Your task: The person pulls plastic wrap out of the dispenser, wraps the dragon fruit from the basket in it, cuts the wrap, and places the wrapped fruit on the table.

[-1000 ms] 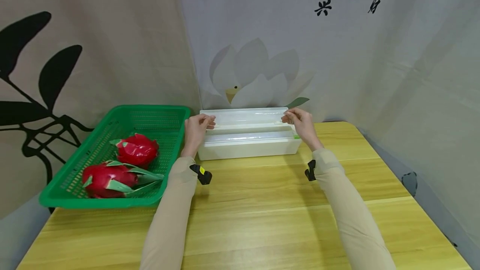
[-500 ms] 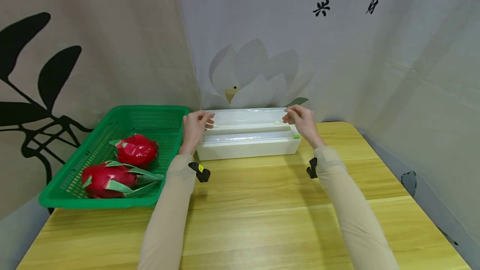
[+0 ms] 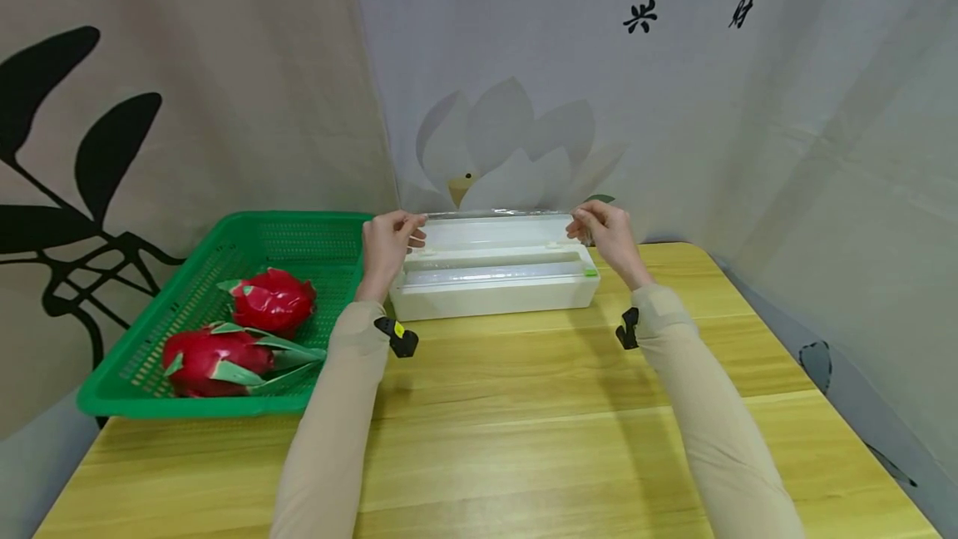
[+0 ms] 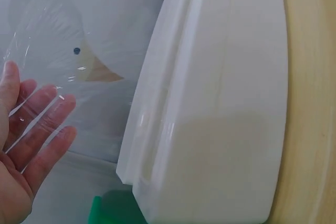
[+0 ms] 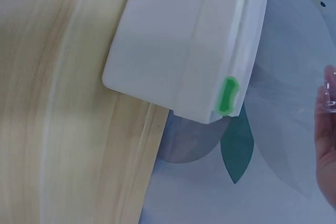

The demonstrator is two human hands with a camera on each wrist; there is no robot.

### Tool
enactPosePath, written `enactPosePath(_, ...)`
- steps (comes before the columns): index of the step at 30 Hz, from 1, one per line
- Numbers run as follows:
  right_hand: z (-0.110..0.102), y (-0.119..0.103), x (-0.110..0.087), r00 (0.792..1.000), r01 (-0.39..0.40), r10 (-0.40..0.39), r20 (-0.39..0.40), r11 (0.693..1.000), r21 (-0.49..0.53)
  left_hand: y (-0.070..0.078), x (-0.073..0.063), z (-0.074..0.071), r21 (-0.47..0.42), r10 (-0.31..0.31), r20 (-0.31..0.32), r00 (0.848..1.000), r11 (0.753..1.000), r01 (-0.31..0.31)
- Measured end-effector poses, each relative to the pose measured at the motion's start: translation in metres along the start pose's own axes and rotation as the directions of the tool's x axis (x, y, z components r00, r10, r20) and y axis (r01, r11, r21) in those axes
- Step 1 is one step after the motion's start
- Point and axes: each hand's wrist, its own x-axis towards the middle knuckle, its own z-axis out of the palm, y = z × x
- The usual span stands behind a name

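Observation:
A white cling film dispenser box (image 3: 494,298) stands at the table's back with its lid (image 3: 497,231) raised. A clear sheet of cling film (image 3: 494,212) stretches between both hands above the lid, its edge shining. My left hand (image 3: 387,248) pinches one corner between thumb and forefinger; its other fingers show through the film in the left wrist view. At the box's right end, my right hand (image 3: 608,239) pinches the opposite corner; in the right wrist view only part of it shows at the edge. A green slider (image 5: 228,96) sits on the box's right end.
Left of the box, a green plastic basket (image 3: 202,412) holds two red dragon fruits, one at the back (image 3: 275,302) and one in front (image 3: 213,363). A printed curtain (image 3: 516,40) hangs behind the wooden table (image 3: 494,431).
Both hands have risen slightly, drawing the cling film up so its edge now shows above the lid. The right hand has also shifted a little to the right.

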Motion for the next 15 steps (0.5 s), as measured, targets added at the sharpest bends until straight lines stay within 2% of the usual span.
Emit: enactPosePath(15, -0.007, -0.008, 0.007, 1.000, -0.009, 0.010, -0.022, 1.000, 0.021, 0.014, 0.005, -0.005, 0.011, 0.038, -0.044, 0.998, 0.999, -0.038)
